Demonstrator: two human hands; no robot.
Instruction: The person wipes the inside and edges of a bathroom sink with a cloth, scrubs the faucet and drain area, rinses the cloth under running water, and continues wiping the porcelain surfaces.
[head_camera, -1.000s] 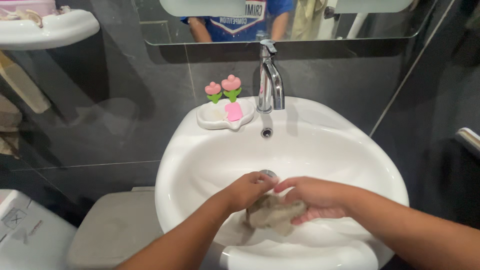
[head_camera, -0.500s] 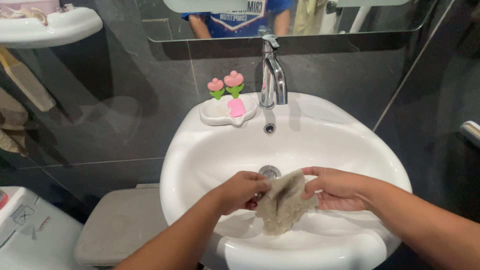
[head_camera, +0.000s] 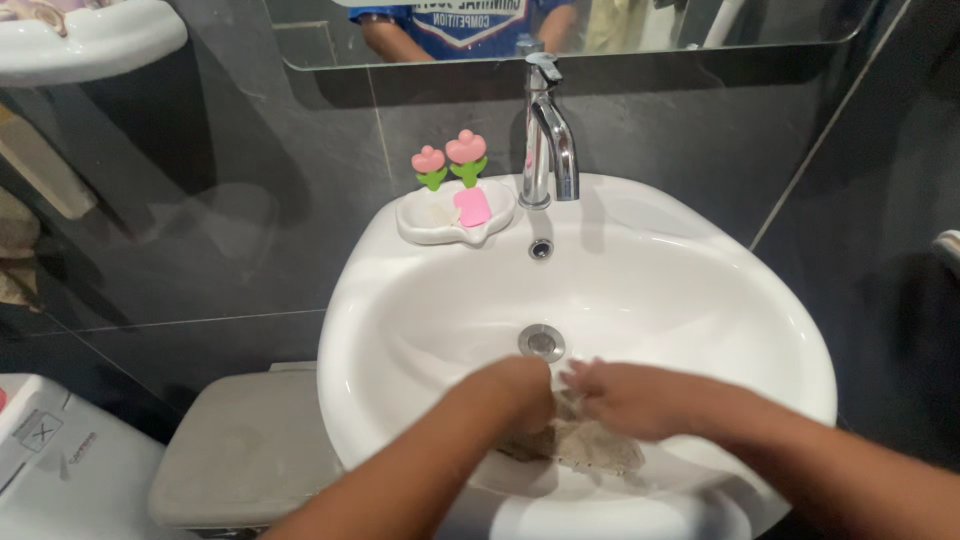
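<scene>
White basin fills centre frame; grey-brown cloth lies inside near front rim. Left hand and right hand, both clenched on cloth. Soap dish upper centre holds pink soap.

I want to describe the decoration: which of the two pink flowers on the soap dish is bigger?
The right flower, nearer the tap; the left flower is smaller and lower.

Glossy white sink, shiny metal tap

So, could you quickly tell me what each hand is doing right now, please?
Left hand: closed on the wet grey-brown cloth in the white basin.
Right hand: pressing on the same cloth.
</scene>
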